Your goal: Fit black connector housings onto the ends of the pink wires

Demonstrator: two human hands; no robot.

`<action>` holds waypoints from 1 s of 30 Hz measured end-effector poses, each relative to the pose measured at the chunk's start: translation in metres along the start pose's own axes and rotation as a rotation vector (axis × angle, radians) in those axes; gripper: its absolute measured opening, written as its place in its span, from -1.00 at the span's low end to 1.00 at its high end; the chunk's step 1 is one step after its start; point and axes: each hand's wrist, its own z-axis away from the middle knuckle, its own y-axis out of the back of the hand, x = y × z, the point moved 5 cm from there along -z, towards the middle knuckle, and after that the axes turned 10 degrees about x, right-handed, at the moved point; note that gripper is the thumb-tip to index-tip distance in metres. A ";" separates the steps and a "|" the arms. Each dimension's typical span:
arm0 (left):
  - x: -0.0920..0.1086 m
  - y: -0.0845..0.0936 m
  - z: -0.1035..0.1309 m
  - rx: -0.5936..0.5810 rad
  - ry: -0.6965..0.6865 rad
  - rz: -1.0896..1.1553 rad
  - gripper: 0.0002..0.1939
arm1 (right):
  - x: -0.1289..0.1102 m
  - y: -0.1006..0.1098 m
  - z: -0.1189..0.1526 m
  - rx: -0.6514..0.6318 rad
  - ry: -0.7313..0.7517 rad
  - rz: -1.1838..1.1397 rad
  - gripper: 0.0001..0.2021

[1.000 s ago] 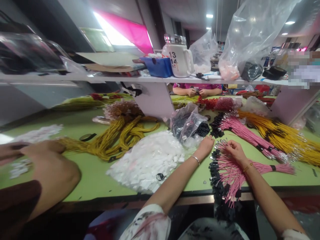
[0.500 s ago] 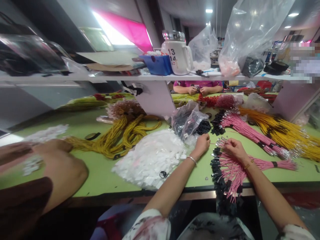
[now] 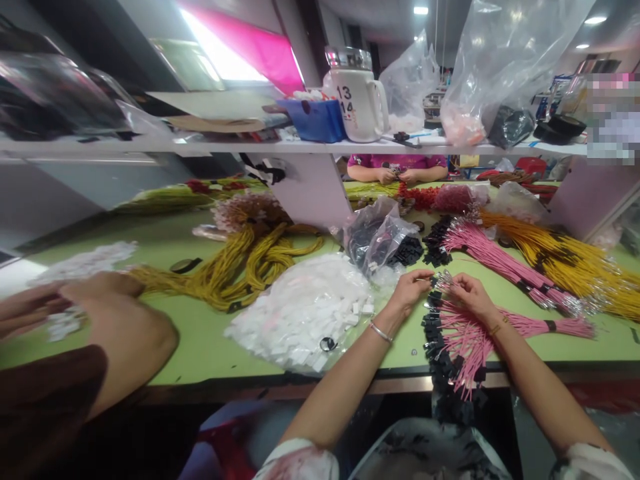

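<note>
Your pink wires lie fanned out at the near edge of the green table, right of centre, with black connectors along their left side. Your right hand pinches some of them near their metal tips. Your left hand meets those tips from the left, fingers drawn in; I cannot tell whether it grips anything. Left of it sits a bag of white pieces; farther right lie yellow wires. A white mug stands on the far shelf.
</note>
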 end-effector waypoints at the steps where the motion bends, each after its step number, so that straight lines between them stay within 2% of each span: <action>1: 0.000 -0.002 0.003 -0.006 0.022 0.020 -0.71 | 0.000 0.000 0.000 0.004 -0.003 0.002 -0.60; 7: -0.007 -0.009 0.015 -0.013 0.168 0.127 -0.79 | 0.005 0.001 -0.001 0.017 0.018 0.011 -0.62; 11: -0.011 -0.010 0.018 -0.026 0.212 0.126 -0.80 | 0.005 0.001 -0.002 0.031 0.033 0.035 -0.66; 17: -0.013 -0.009 0.019 -0.013 0.220 0.177 -0.80 | -0.002 -0.001 -0.002 0.045 0.121 0.140 -0.73; 23: -0.017 -0.009 0.018 -0.030 0.217 0.182 -0.79 | 0.002 -0.001 -0.004 0.055 0.118 0.162 -0.73; 30: -0.018 -0.008 0.018 -0.054 0.123 0.134 -0.74 | 0.005 -0.003 -0.005 0.032 0.111 0.177 -0.73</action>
